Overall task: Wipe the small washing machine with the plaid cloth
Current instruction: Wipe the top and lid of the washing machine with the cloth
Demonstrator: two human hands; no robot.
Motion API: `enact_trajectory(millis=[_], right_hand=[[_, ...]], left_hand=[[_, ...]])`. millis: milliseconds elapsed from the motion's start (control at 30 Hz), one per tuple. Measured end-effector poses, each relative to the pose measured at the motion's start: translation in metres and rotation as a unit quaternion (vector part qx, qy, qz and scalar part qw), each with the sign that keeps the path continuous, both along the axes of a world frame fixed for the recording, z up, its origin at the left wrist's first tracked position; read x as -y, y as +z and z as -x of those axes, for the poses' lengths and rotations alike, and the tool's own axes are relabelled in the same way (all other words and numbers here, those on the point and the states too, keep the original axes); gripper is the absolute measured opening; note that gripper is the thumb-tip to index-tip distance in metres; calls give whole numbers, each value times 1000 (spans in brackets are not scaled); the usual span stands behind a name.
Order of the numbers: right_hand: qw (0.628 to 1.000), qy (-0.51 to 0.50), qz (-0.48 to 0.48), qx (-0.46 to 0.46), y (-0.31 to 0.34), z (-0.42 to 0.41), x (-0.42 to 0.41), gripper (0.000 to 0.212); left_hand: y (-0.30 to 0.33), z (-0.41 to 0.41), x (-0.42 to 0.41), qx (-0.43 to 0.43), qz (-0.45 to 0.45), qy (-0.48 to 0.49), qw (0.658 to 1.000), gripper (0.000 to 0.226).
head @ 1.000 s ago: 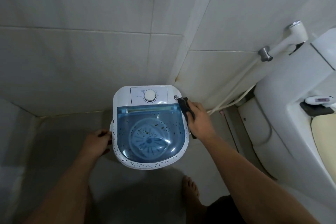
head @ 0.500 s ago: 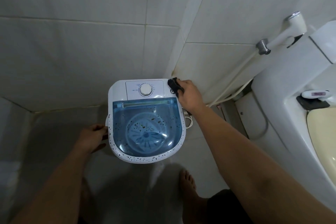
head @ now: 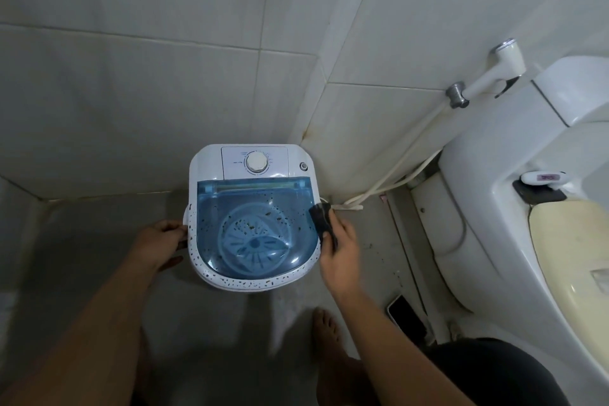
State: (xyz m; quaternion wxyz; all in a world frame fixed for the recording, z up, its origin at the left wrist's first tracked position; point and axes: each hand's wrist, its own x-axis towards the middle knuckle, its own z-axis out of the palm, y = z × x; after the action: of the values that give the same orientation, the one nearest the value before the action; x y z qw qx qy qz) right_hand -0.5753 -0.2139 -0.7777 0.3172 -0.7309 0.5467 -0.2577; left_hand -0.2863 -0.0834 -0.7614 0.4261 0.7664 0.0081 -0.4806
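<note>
The right hand (head: 339, 241) has slid forward, fingers pinching the dark cloth (head: 322, 219) against the speckled washing machine (head: 253, 217).

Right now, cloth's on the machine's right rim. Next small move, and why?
Probably drag the cloth toward the person along the right rim and around the front curve. The right hand presses it on the washing machine at the lid's right edge, the front rim is thick with dark specks, and the left hand braces the left side.
</note>
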Motion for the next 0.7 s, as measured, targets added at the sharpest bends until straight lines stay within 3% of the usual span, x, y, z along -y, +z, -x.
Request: enact_trajectory(millis=[133,333,433,700], right_hand=[[999,-33,-17,25,1,4,-26,49],[992,40,-97,-72,22,-47,88,48],[990,45,-107,-74,26,-67,114,49],[998,-36,-59,-2,0,-34,43,48]], left_hand=[[-2,0,1,1,-1,-2,1000,9],[-3,0,0,-4,-2,3,1000,13],[-1,0,-1,-5,-4,0,1000,15],[0,3,0,4,-4,10,1000,14]])
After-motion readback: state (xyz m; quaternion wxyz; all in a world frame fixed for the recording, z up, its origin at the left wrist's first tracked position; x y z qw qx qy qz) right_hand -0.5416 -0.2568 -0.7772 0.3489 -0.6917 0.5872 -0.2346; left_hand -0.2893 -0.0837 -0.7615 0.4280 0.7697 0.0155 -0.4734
